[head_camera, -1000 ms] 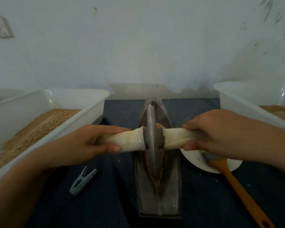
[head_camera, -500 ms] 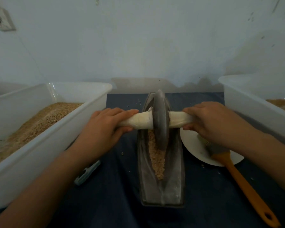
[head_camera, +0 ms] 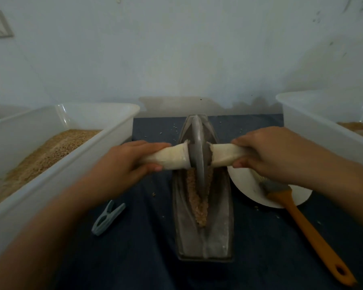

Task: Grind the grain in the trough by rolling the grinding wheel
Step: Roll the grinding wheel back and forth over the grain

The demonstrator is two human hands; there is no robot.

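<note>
Bench [head_camera: 147, 258], dark cloth cover. Two white tubs, left tub [head_camera: 57, 164] and right tub [head_camera: 314, 126], both hold grain. Trough [head_camera: 203, 237] centred between them, long axis running straight away from the person. Grinding wheel [head_camera: 198, 155] upright in the far half; grain [head_camera: 199, 208] lies nearer. Left hand [head_camera: 122, 164] and right hand [head_camera: 275, 153] each wrap a cloth-covered axle end, equally near. Judgement: next roll comes toward the body. No legible writing.
</note>
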